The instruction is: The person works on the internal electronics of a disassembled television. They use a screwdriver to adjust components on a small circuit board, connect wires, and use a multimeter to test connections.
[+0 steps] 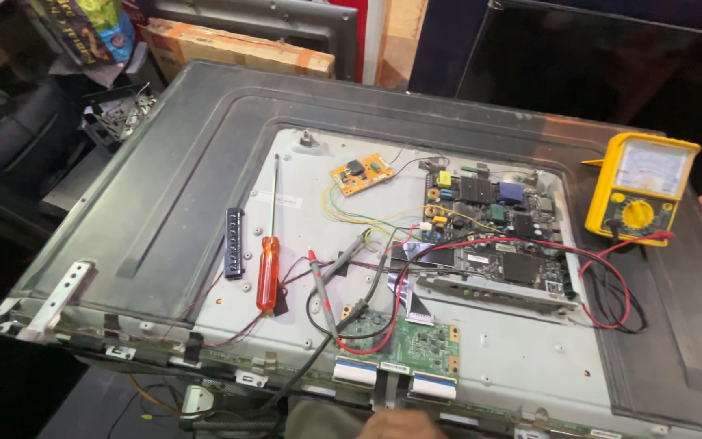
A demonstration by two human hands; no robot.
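Only the top of one hand (404, 424) is seen at the bottom edge, cut off, so which hand it is and whether it is closed cannot be told. Just above it lies a green circuit board (412, 341) on the opened television back (180, 171), beside two test probes (324, 289). A red-handled screwdriver (268, 264) and a yellow multimeter (639, 189) rest farther out. The surrounding room is dark and cluttered.
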